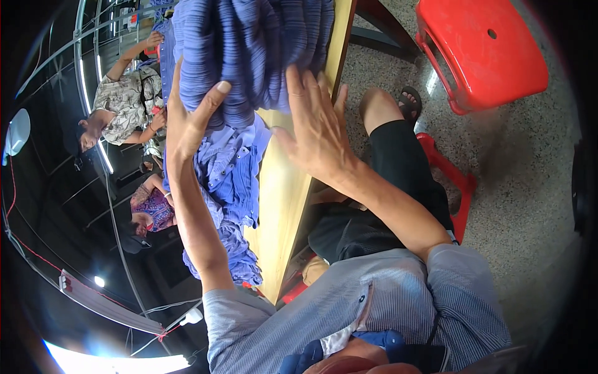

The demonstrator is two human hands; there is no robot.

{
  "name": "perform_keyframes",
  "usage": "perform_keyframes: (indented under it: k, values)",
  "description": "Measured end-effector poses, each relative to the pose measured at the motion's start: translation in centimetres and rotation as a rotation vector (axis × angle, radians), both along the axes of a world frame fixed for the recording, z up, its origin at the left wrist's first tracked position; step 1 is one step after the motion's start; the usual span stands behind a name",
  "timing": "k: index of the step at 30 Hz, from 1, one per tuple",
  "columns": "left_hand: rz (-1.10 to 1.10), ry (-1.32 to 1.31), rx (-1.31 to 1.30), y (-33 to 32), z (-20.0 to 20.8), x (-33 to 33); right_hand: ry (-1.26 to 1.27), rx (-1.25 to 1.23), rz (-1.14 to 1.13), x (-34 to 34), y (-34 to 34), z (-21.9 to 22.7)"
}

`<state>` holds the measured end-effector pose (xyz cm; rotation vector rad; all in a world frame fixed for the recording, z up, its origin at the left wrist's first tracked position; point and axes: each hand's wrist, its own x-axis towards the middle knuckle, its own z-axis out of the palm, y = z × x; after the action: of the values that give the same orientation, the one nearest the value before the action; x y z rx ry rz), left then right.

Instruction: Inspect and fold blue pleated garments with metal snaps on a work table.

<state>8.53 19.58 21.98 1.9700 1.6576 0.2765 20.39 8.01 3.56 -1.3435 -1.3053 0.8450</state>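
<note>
A thick pile of folded blue-purple ribbed garments [249, 56] lies at the top of the view. My left hand [190, 118] rests against its left near side, thumb stretched out along the front and fingers extended, partly hidden by the cloth. At the pile's right near edge is my right hand [317, 124], slightly blurred, its fingers spread and fingertips at the folds. Neither hand is closed round the fabric. Below the pile, between my forearms, more blue-purple cloth with small round fasteners [227, 168] lies loosely heaped.
The garments lie on a pale wooden table [280, 206], its edge beside my lap. A red plastic stool [486, 50] stands on the speckled floor [517, 168] at right. Two people, one in a patterned shirt [134, 100], are across the table. Cables and lights appear at left.
</note>
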Motion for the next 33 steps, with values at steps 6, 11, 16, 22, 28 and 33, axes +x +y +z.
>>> perform_keyframes:
  k: [6, 11, 16, 22, 28, 33]
  values:
    - [0.01, 0.028, 0.023, 0.1, 0.4, -0.6, 0.073, 0.04, -0.075, 0.8, 0.6, -1.4]
    - [-0.017, 0.002, 0.02, 0.0, 0.4, -0.6, -0.004, 0.028, -0.069, 2.0, 1.4, -3.0]
    - [-0.022, 0.001, 0.019, -0.1, 0.5, -0.6, -0.039, 0.235, -0.154, 3.0, 1.0, -0.9]
    - [-0.042, 0.004, 0.036, 0.0, 0.4, -0.3, -0.134, 0.158, -0.134, 3.1, 1.0, -1.1]
    - [-0.037, 0.063, 0.057, 0.5, 0.4, -1.5, -0.117, 0.28, -0.1, 2.2, 1.4, -0.9]
    - [-0.077, 0.103, 0.109, 0.3, 0.3, -0.9, -0.095, 0.274, -0.111, 2.9, 1.5, -0.3]
